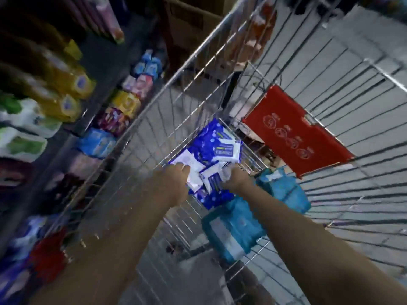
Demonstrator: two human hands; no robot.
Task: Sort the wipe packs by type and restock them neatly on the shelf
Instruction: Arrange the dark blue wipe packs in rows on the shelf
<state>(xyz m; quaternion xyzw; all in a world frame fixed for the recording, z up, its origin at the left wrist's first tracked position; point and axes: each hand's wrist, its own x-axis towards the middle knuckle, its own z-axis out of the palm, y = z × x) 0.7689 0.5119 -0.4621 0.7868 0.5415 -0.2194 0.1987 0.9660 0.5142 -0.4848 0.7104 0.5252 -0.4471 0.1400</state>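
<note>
Both my arms reach down into a wire shopping cart. A heap of dark blue and white wipe packs lies on its floor. My left hand curls its fingers round a white-faced pack at the heap's left side. At the heap's right side, my right hand grips another blue and white pack. Two larger teal wipe packs lie nearer me in the cart. The shelf runs along the left. The frame is motion-blurred.
The shelf holds yellow packs, green and white packs, light blue packs and other goods. The cart's red child-seat flap hangs at the right. Cardboard boxes stand beyond the cart. Grey floor tiles show at right.
</note>
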